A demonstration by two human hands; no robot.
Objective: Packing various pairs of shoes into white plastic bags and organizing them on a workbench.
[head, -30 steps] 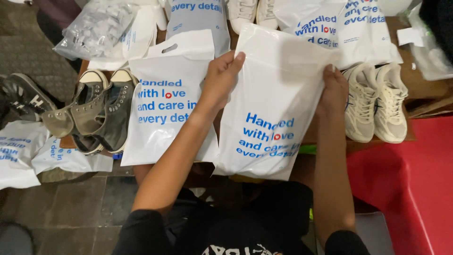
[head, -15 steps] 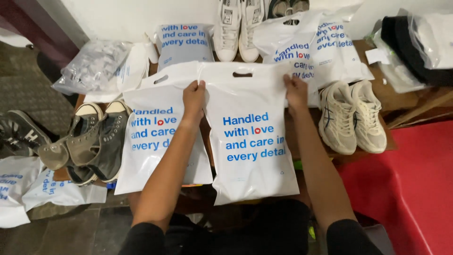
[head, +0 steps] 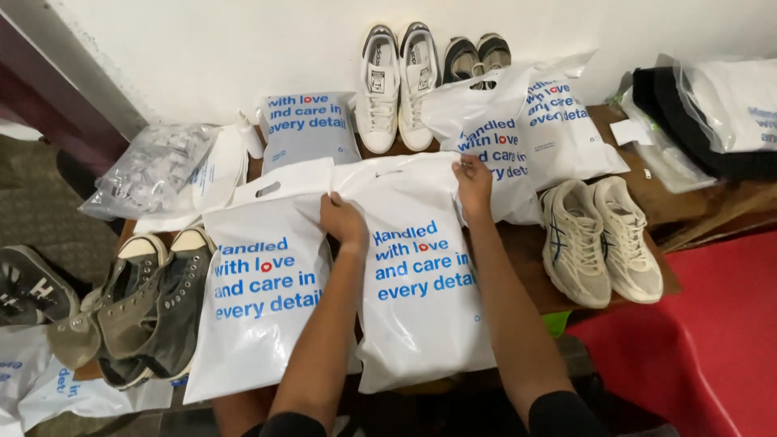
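Lying now flat on wooden table, white plastic bag having been lowered from its earlier raised position; second bag overlapping at left. Beige sneakers sitting beside at right. Left hand pinching bag's left top edge; right hand gripping top right corner, fingers curled closed.

Both arms extended forward, hands apart.
Left hand palm down, fingers curled in a pinch; right hand ahead of it, fingertips pinched; forearms bare.
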